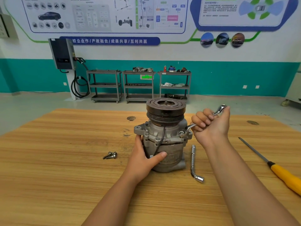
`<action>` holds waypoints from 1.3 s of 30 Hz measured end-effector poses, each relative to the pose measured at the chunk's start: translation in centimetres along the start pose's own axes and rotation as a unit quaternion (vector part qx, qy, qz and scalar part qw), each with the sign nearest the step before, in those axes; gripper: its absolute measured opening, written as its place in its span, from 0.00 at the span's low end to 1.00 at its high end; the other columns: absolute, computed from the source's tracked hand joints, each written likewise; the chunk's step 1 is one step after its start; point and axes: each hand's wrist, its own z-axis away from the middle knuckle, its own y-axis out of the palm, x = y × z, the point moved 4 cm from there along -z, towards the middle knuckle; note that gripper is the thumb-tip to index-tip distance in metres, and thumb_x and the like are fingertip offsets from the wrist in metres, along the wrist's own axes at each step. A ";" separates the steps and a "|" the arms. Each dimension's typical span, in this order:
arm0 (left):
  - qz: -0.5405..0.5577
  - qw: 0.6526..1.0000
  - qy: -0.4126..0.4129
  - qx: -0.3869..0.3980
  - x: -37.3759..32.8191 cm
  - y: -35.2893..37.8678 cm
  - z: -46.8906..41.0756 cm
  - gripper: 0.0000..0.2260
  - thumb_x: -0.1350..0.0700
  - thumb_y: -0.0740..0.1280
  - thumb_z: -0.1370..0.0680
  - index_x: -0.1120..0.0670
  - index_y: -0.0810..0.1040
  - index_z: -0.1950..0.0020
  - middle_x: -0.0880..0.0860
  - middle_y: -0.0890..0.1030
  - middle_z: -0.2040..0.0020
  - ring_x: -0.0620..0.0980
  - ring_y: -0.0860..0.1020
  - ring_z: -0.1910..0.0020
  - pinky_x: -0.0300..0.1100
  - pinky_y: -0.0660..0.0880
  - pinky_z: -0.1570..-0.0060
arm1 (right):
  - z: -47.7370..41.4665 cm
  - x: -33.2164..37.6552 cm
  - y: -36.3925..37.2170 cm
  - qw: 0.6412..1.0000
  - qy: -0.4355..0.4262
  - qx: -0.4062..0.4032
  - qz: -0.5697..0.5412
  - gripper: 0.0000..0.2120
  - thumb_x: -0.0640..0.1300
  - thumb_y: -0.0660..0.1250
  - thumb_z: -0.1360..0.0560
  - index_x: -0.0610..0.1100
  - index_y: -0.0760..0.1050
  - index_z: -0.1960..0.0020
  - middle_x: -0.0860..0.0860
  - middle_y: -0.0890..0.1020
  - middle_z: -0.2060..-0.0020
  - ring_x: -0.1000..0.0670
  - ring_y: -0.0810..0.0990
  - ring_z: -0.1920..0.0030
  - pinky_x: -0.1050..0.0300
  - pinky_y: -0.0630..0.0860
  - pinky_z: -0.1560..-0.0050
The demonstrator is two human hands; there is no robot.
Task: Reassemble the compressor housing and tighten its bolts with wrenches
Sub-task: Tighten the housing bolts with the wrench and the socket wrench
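1. Wooden tabletop [65, 176], nearest the lens, carrying the compressor [167, 142] at its middle.
2. Upright on its rear end, that compressor: dark grooved pulley [165, 110] on top, grey housing below, thin black cable running down the front.
3. Clasped on the compressor's left flank, left hand [145, 159]: thumb laid across the front of the lower housing, fingers curved round behind and out of sight.
4. Just right of the compressor's upper housing, right hand [210, 126]: fist closed round the shank of a ring wrench [219, 110].
5. Well right of the compressor, yellow-handled tool [283, 174], flat on the wood, thin dark shank pointing away toward the far side.
6. Just beside the compressor's base on the right, L-shaped socket wrench [193, 162], lying flat, bent socket end toward the lens.
7. Ring wrench again: lower ring seated over a bolt head [182, 133] on the compressor's right flange, upper ring raised clear beyond the fist.
8. Left of the compressor, loose bolts [110, 155] in a small cluster, apart from the housing.
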 end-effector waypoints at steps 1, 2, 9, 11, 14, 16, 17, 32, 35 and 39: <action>0.000 1.000 0.000 -0.001 0.0 0.0 0.0 0.34 0.35 0.73 0.39 0.28 0.56 0.40 0.34 0.70 0.36 0.37 0.71 0.37 0.40 0.69 0.39 | -0.2 -0.2 -0.3 1.000 0.011 -0.012 -0.008 0.35 0.68 0.41 0.23 0.47 0.60 0.79 0.53 0.60 0.81 0.55 0.58 0.81 0.63 0.53 0.83; -0.001 1.000 0.000 -0.001 0.1 0.0 0.0 0.34 0.37 0.73 0.38 0.28 0.56 0.40 0.34 0.70 0.37 0.37 0.70 0.37 0.39 0.68 0.39 | -0.4 -0.3 -0.6 0.999 0.022 -0.026 -0.017 0.35 0.68 0.42 0.23 0.47 0.60 0.79 0.54 0.60 0.81 0.55 0.58 0.81 0.63 0.53 0.83; 0.002 1.000 0.000 -0.002 0.3 -0.1 -0.1 0.34 0.45 0.76 0.32 0.36 0.58 0.35 0.33 0.70 0.38 0.38 0.71 0.37 0.37 0.67 0.41 | 1.5 -1.2 -2.5 0.993 -0.029 -0.069 -0.091 0.36 0.70 0.38 0.24 0.47 0.62 0.78 0.53 0.61 0.80 0.54 0.61 0.80 0.63 0.52 0.82; 0.001 1.000 0.001 -0.002 0.3 -0.1 -0.1 0.35 0.43 0.76 0.33 0.38 0.58 0.33 0.35 0.70 0.37 0.40 0.71 0.36 0.41 0.68 0.39 | 2.5 -1.4 -2.7 0.990 -0.073 -0.064 -0.097 0.37 0.71 0.36 0.25 0.47 0.62 0.77 0.53 0.62 0.79 0.53 0.62 0.79 0.64 0.52 0.81; 0.000 1.000 0.002 -0.002 0.3 -0.1 -0.1 0.35 0.44 0.76 0.32 0.37 0.57 0.33 0.35 0.70 0.37 0.40 0.71 0.36 0.41 0.68 0.38 | 3.7 -1.4 -2.5 0.986 -0.126 -0.043 -0.096 0.36 0.70 0.34 0.25 0.46 0.62 0.75 0.51 0.62 0.78 0.52 0.64 0.77 0.65 0.52 0.79; -0.004 1.000 0.001 -0.002 0.3 -0.1 -0.1 0.35 0.45 0.76 0.32 0.37 0.57 0.34 0.34 0.70 0.38 0.40 0.71 0.37 0.41 0.68 0.39 | 4.3 -1.3 -2.3 0.984 -0.153 -0.033 -0.090 0.36 0.70 0.33 0.25 0.46 0.62 0.74 0.51 0.62 0.77 0.52 0.65 0.76 0.66 0.51 0.77; -0.006 1.000 0.000 -0.002 0.3 -0.1 0.0 0.35 0.45 0.76 0.32 0.37 0.58 0.34 0.34 0.70 0.38 0.40 0.71 0.37 0.41 0.68 0.38 | 4.6 -1.3 -2.2 0.982 -0.167 -0.032 -0.083 0.37 0.70 0.33 0.25 0.46 0.62 0.74 0.51 0.63 0.77 0.52 0.66 0.75 0.66 0.51 0.77; -0.007 1.000 0.005 -0.009 0.2 -0.1 -0.1 0.34 0.46 0.76 0.32 0.37 0.58 0.35 0.32 0.70 0.40 0.37 0.71 0.39 0.36 0.66 0.43 | 8.8 -2.9 1.6 0.889 -0.415 0.079 0.180 0.28 0.73 0.49 0.27 0.51 0.70 0.67 0.53 0.71 0.69 0.49 0.71 0.64 0.55 0.70 0.60; -0.008 1.000 -0.001 -0.003 0.2 -0.2 -0.1 0.34 0.45 0.76 0.32 0.36 0.57 0.35 0.32 0.69 0.39 0.37 0.70 0.39 0.38 0.66 0.41 | 6.3 0.5 1.3 0.944 -0.317 0.066 0.070 0.32 0.67 0.40 0.23 0.48 0.67 0.72 0.51 0.68 0.75 0.50 0.69 0.71 0.60 0.68 0.69; -0.006 1.000 -0.002 0.000 0.2 -0.2 -0.1 0.31 0.47 0.76 0.31 0.32 0.58 0.40 0.30 0.69 0.41 0.25 0.68 0.45 0.26 0.65 0.49 | 3.2 1.6 1.0 0.982 -0.175 0.064 0.031 0.34 0.67 0.37 0.22 0.46 0.62 0.74 0.51 0.62 0.78 0.50 0.63 0.76 0.62 0.61 0.75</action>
